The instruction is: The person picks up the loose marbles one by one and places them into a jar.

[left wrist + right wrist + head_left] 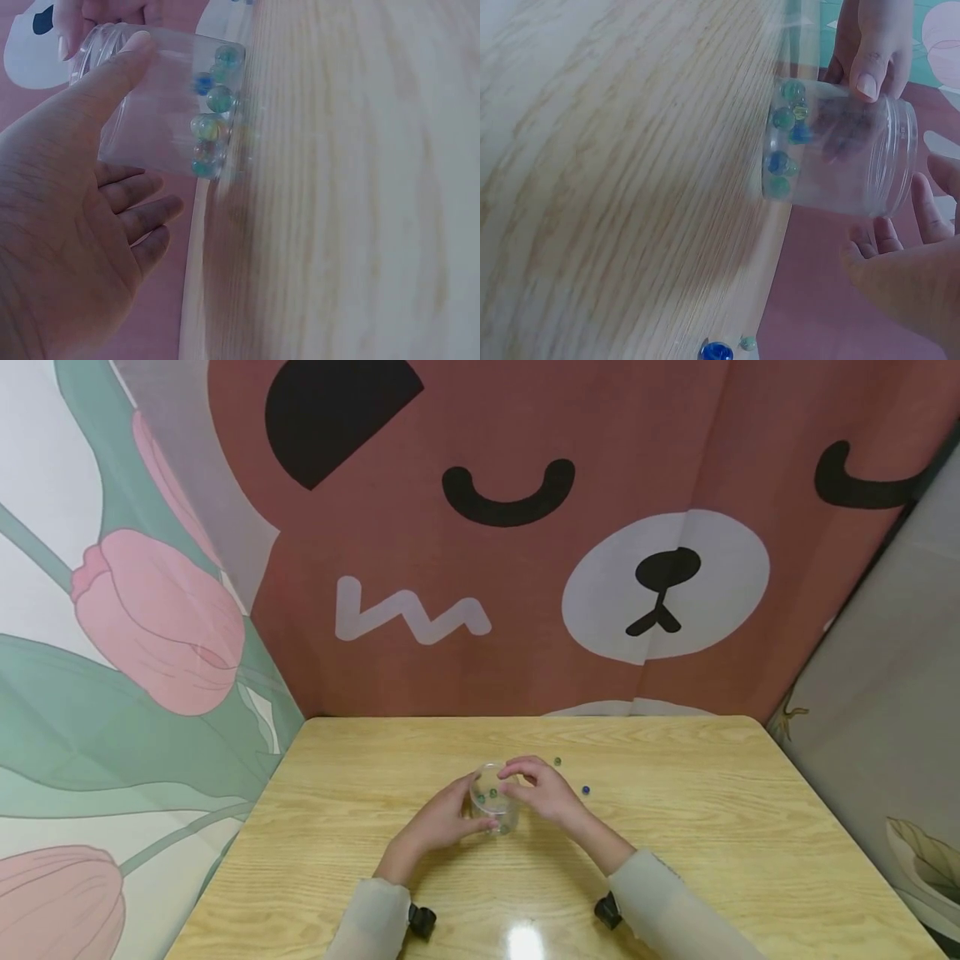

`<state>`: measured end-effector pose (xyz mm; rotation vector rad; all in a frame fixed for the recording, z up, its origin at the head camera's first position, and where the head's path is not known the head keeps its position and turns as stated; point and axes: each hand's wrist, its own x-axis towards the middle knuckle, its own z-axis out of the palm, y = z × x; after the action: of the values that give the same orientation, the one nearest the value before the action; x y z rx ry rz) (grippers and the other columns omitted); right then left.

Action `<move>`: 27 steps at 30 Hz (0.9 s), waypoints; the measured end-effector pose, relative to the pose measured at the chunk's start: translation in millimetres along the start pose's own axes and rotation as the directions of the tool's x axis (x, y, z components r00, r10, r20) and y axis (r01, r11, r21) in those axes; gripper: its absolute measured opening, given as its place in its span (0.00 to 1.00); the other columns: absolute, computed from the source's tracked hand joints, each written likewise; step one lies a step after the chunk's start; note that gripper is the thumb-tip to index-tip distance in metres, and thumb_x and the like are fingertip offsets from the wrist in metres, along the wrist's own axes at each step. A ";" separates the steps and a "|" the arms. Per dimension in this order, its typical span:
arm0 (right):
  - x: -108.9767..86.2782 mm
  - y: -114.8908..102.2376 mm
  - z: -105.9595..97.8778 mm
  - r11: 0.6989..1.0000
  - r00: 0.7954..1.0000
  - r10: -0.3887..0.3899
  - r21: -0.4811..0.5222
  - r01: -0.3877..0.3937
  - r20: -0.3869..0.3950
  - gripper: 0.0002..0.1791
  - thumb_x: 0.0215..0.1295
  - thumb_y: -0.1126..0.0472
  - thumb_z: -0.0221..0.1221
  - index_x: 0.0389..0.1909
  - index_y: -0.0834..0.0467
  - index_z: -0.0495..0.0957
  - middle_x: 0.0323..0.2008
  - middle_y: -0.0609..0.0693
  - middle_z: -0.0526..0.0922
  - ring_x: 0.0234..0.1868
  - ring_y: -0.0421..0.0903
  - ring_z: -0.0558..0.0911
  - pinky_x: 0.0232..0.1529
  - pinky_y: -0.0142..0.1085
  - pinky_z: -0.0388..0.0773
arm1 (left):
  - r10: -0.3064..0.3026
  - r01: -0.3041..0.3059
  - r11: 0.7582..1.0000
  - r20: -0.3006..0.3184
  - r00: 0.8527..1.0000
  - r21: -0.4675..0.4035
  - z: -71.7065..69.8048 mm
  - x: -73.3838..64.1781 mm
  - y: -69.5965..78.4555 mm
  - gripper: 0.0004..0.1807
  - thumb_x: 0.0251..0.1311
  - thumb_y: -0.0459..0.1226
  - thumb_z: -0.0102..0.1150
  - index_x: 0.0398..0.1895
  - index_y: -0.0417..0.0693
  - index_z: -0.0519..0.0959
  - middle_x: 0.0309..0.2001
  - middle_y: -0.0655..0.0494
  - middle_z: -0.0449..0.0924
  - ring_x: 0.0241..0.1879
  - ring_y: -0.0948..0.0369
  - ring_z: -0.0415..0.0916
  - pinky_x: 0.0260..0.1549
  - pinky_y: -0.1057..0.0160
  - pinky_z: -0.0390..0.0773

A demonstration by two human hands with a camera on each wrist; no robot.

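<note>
A clear plastic jar (506, 818) stands upright on the wooden table, its mouth uncovered. My left hand (441, 817) holds it from the left, thumb on the near side and fingers round the far side. Several green, blue and yellowish glass marbles (220, 98) lie on the jar's bottom in the left wrist view. Over the jar's right rim is my right hand (549, 791), thumb and fingers parted and loosely bent, with nothing visible between them. A blue marble (586, 790) and a green marble (557, 762) lie on the table just beyond the right hand.
The light wooden table (337, 877) ends at a cloth backdrop (420, 677) with a bear's face. A tulip-print cloth (165, 618) hangs on the left and a grey cloth (885, 635) on the right. Black wrist cameras (422, 922) sit at both sleeves.
</note>
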<state>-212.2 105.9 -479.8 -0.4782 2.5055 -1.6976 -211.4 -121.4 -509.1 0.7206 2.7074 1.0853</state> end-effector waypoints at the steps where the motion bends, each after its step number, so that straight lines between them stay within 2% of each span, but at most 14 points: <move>1: 0.2 0.1 -1.0 1.000 1.000 0.002 -0.004 -0.002 -0.003 0.10 0.69 0.57 0.66 0.48 0.56 0.85 0.64 0.55 0.75 0.69 0.58 0.70 0.74 0.54 0.61 | 0.001 -0.001 1.000 0.001 1.000 0.000 -0.2 0.1 0.0 0.51 0.60 0.58 0.67 0.81 0.54 0.53 0.73 0.45 0.66 0.71 0.48 0.65 0.68 0.41 0.66; 12: 5.9 3.6 -23.9 0.998 0.995 0.048 -0.045 -0.052 -0.083 0.13 0.71 0.56 0.64 0.51 0.56 0.84 0.60 0.54 0.79 0.69 0.57 0.72 0.73 0.53 0.64 | -0.024 0.024 1.000 -0.005 1.000 -0.003 0.0 -1.0 0.6 0.52 0.58 0.60 0.68 0.80 0.51 0.56 0.73 0.47 0.66 0.73 0.49 0.63 0.69 0.41 0.65; 18: 8.7 9.4 -40.2 0.993 0.987 0.119 -0.014 -0.121 -0.106 0.14 0.70 0.52 0.64 0.53 0.51 0.83 0.64 0.53 0.76 0.71 0.57 0.70 0.74 0.52 0.62 | -0.035 0.035 0.999 -0.008 0.999 0.002 -0.2 -0.8 -0.6 0.52 0.58 0.61 0.67 0.80 0.51 0.56 0.74 0.49 0.65 0.74 0.49 0.62 0.70 0.42 0.64; 21: 8.6 13.8 -47.3 0.990 0.984 0.142 0.001 -0.143 -0.104 0.16 0.71 0.51 0.64 0.55 0.52 0.82 0.67 0.54 0.74 0.72 0.58 0.68 0.74 0.53 0.61 | -0.043 0.043 0.999 -0.008 0.999 0.009 -0.7 -1.1 -0.5 0.53 0.57 0.61 0.67 0.80 0.51 0.56 0.75 0.50 0.64 0.74 0.49 0.61 0.71 0.42 0.63; 27: 7.3 21.9 -61.2 0.989 0.983 0.147 -0.011 -0.149 -0.108 0.18 0.72 0.52 0.63 0.58 0.54 0.80 0.68 0.55 0.73 0.73 0.58 0.67 0.75 0.53 0.60 | -0.043 0.044 0.999 -0.009 0.999 0.012 -0.4 -1.3 -0.4 0.53 0.58 0.61 0.68 0.80 0.50 0.56 0.75 0.49 0.64 0.75 0.49 0.60 0.71 0.43 0.63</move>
<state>-238.3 165.8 -475.6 -0.2001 2.5593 -1.6882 -210.5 -122.6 -509.2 0.6570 2.7256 1.0661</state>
